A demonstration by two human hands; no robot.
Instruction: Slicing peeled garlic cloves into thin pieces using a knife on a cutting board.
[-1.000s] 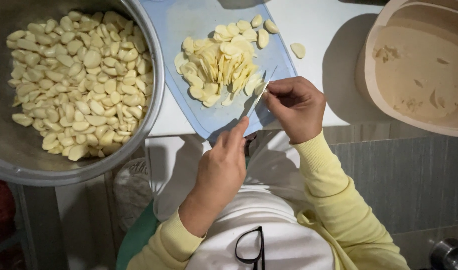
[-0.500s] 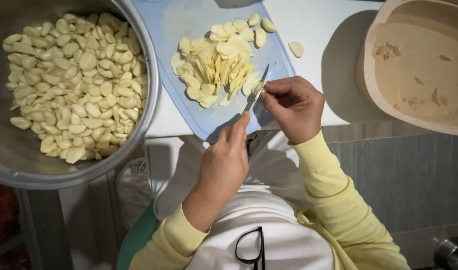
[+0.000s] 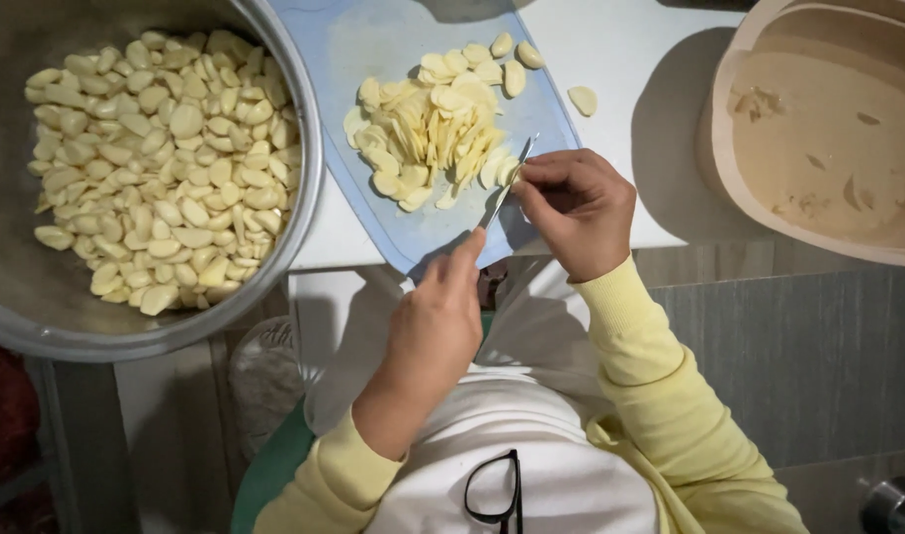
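Left hand (image 3: 434, 331) closed around handle of small steel knife (image 3: 502, 186), blade angled over pale blue plastic cutting board (image 3: 373, 49). Right hand (image 3: 576, 210) pinches something small at blade edge, beside heap of sliced garlic (image 3: 432, 129). Large metal bowl (image 3: 299, 198) of peeled cloves sits left on white surface (image 3: 630, 59).

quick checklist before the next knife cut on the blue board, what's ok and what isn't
1. Small thin-bladed knife gripped by left hand: ok.
2. Right hand fingertips pinched right beside the blade: not ok.
3. Clove under the fingertips: cannot tell, hidden.
4. Blue plastic cutting board flat on white table: ok.
5. Pile of pale sliced garlic crowding the cutting spot: not ok.
6. Round metal bowl of peeled cloves close by: ok.
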